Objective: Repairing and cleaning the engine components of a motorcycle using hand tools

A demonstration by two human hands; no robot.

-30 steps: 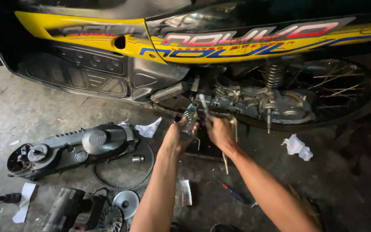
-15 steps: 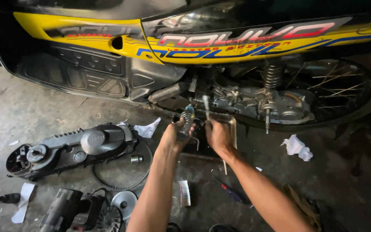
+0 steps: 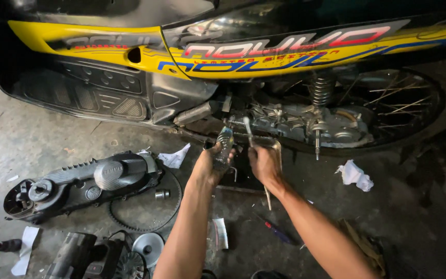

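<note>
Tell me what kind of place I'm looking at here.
Likely a motorcycle repair spot: a yellow scooter stripped at its engine, a removed black engine cover and a drive belt lying on the stained concrete floor.

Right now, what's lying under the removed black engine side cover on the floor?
A toothed drive belt loops out from beneath the black engine side cover, ringing a small metal bushing on the concrete floor. The rest of the belt is hidden under the cover.

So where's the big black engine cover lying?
In the head view the black engine cover lies on the concrete floor at lower left, left of the left hand, with a drive belt and white rag beside it.
</note>
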